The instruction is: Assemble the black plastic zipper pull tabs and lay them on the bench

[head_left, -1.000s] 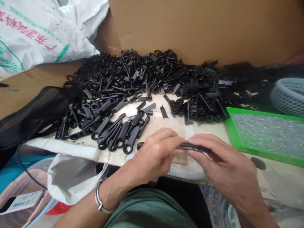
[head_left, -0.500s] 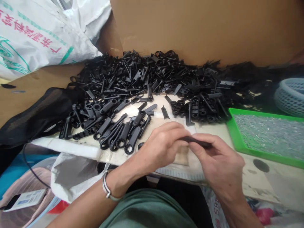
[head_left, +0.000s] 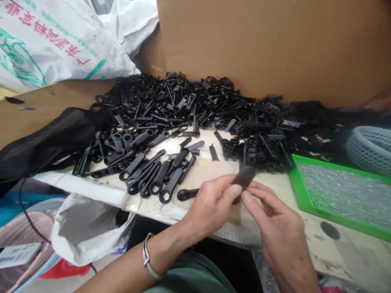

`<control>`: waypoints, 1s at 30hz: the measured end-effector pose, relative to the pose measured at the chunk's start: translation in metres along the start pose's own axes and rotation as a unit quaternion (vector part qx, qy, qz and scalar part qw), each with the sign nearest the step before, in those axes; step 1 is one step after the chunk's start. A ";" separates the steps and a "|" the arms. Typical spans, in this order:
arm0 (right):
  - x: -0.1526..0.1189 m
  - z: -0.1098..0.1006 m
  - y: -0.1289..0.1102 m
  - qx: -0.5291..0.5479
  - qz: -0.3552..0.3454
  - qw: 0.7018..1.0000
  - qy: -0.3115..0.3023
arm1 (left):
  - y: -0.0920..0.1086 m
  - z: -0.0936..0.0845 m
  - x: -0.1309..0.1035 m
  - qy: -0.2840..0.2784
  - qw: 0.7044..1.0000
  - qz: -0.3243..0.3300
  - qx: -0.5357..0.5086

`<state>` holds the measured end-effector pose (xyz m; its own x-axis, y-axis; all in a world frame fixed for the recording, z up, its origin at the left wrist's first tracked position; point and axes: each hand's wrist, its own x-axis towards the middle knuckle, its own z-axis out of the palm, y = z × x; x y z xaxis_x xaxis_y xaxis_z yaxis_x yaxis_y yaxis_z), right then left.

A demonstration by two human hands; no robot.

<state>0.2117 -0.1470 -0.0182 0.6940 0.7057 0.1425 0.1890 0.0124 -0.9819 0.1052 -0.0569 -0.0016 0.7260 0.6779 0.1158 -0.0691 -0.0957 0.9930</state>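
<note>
A flat, dark plastic piece with a rounded end [head_left: 245,177] is in my grip, above the near part of a cream-coloured worktop [head_left: 271,187]. Its long axis slants: the rounded end points away from me and slightly right, while the lower end runs back between my fingers, partly hidden. My left hand [head_left: 210,205] is clamped on it, thumb across the face, and covers more of it. My right hand [head_left: 279,224] comes in from the right, thumb and fingertips drawn together at the lower end — touching it, it seems, though I cannot tell how firmly.

Just left of my left hand lies a black plastic lever with a ringed end [head_left: 185,195], partly covered by that hand. Beyond it is a cluster of similar black ring-ended levers [head_left: 166,183], rings mostly towards me. Farther back spreads a large heap of black plastic parts [head_left: 180,99], against a brown cardboard panel [head_left: 259,44]. To my right sits a shallow green plastic tray [head_left: 342,219] of small silvery pieces — well apart from both hands.
</note>
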 end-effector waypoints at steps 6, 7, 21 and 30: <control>0.015 -0.014 -0.003 0.027 -0.018 0.999 -0.029 | 0.003 -0.003 -0.008 -0.021 0.963 0.069 0.261; 0.017 -0.013 -0.002 0.060 0.000 0.996 -0.065 | 0.003 -0.004 -0.008 -0.033 0.962 0.080 0.260; -0.013 -0.003 -0.004 0.049 -0.036 0.998 -0.019 | 0.007 -0.012 -0.020 -0.091 0.983 0.089 0.134; 0.015 0.003 0.005 0.145 0.118 0.980 -0.066 | -0.003 -0.014 0.000 -0.122 0.986 -0.110 -0.038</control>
<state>0.2212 -0.1338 -0.0213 0.5949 0.7987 -0.0909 -0.1847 0.0257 -0.9825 0.0958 -0.0460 -0.0040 0.8716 0.4795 -0.1024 0.0642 0.0953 0.9934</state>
